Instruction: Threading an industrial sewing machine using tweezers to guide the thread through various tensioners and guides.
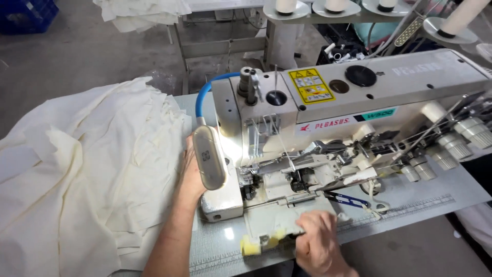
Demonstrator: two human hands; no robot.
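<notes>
Table grey, floor concrete.

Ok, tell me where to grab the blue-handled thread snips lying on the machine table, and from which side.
Take the thread snips by the blue handle, probably coming from the front table edge beside the right hand. The snips lie flat, with the blades pointing left under the sewing machine, so that end is crowded and sharp. The handle end faces open table. The left hand is behind the lamp head.
</notes>
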